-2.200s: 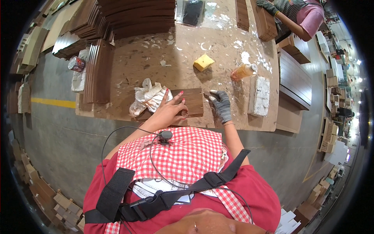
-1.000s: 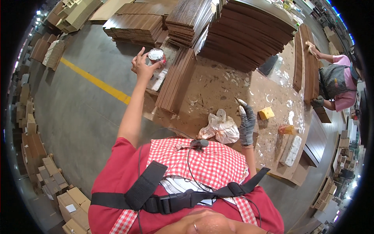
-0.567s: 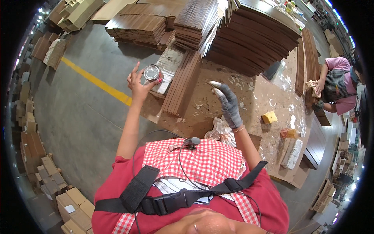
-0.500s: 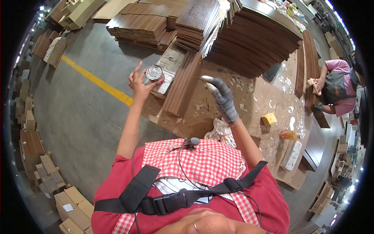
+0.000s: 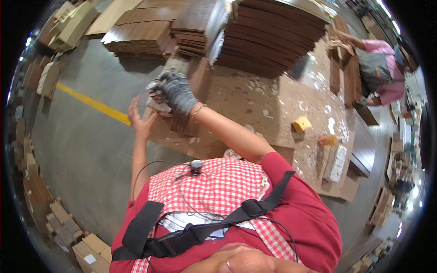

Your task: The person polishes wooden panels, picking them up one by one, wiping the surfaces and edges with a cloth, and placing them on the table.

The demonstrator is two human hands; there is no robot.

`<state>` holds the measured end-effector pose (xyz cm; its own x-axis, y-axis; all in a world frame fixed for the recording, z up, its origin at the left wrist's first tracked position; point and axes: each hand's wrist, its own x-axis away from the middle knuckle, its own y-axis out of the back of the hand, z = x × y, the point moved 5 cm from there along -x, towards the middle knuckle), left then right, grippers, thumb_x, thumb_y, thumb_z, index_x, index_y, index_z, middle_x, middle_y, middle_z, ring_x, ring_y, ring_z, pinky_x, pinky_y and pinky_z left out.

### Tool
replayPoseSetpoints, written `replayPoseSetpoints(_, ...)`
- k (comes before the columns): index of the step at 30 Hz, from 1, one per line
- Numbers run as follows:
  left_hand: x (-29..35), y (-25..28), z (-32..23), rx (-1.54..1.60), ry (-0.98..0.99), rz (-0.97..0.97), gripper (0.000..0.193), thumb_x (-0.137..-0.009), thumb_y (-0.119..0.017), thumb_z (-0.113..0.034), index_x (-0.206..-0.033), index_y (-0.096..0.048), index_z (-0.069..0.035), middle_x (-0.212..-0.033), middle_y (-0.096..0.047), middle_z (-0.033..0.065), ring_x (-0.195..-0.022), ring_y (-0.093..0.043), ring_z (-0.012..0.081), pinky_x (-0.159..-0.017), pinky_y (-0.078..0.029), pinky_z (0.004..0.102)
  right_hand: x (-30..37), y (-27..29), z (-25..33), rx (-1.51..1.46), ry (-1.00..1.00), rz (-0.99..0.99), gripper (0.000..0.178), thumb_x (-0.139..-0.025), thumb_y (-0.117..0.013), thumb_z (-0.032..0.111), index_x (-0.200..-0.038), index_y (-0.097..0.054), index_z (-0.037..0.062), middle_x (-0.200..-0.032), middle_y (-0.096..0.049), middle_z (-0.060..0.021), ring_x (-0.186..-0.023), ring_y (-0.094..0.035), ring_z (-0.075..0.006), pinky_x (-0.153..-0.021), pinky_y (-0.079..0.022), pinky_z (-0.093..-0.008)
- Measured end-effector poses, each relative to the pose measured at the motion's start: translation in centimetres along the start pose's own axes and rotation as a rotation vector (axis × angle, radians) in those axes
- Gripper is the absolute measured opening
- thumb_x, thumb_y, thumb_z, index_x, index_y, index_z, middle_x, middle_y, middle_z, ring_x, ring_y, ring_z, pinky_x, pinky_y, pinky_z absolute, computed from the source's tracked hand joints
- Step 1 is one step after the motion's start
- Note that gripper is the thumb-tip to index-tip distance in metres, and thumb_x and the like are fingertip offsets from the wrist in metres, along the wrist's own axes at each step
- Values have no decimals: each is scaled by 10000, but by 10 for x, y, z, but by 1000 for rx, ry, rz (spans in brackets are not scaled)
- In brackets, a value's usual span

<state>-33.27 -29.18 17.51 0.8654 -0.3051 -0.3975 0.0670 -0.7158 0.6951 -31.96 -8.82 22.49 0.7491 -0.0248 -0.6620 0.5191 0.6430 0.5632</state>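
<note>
My bare left hand (image 5: 142,119) is open and holds nothing; its thumb and fingers are spread beside the left edge of the work table. My right hand (image 5: 176,94), in a grey glove, reaches across to the left with its fingers curled round a small shiny jar (image 5: 154,90). The jar is blurred and partly covered by the glove. Below that hand lies a stack of narrow dark-brown boards (image 5: 199,75), and a pale, stained block (image 5: 176,63) shows just beyond it.
Tall stacks of brown panels (image 5: 268,38) stand at the back. A yellow sponge (image 5: 301,123), a bottle of amber liquid (image 5: 328,140) and a white-wrapped block (image 5: 335,163) lie on the stained table (image 5: 248,98) to the right. A co-worker (image 5: 380,68) wipes boards at far right.
My gloved right hand has swung left and closed round the jar that my left hand held. My left hand has let go and moved down and left. The view has shifted slightly.
</note>
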Motion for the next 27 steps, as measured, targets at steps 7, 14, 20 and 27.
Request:
replayPoseSetpoints(7,29,12,-58,119,41,-124,536,-786,-702,-187,-1278,-531,-63,-1311,-500,101,-1221,-422,259,-1052,-304,394,51,65,-6,-52,-170,53,393,-812,-637,270,-1193,-615,177,-1272,-513,-136,-1199,-432,-333,-1034,-306,-463)
replayPoseSetpoints(14,61,-49,-170,313,-255,-13,250,-786,-599,-97,-1031,-605,-48,-1091,-579,85,-1056,-493,239,-957,-372,363,233,165,-12,256,-756,520,611,-778,-660,499,-1326,-523,267,-1454,-353,-140,-1331,-293,-382,-1086,-224,-541)
replayPoseSetpoints(20,87,-99,-214,452,-234,123,267,-778,-615,-80,-1044,-601,-63,-1090,-572,92,-1056,-482,237,-963,-358,351,317,144,-29,316,-674,634,548,-806,-643,362,-1307,-534,169,-1365,-466,-192,-1260,-411,-404,-1077,-284,-518)
replayPoseSetpoints(27,105,-111,-204,456,9,214,309,-825,-621,-87,-1129,-581,-49,-1091,-554,58,-989,-506,173,-874,-405,308,327,270,-64,-38,-633,-224,329,-815,-639,0,-1125,-591,101,-1143,-567,-113,-1108,-540,-285,-981,-456,-377)
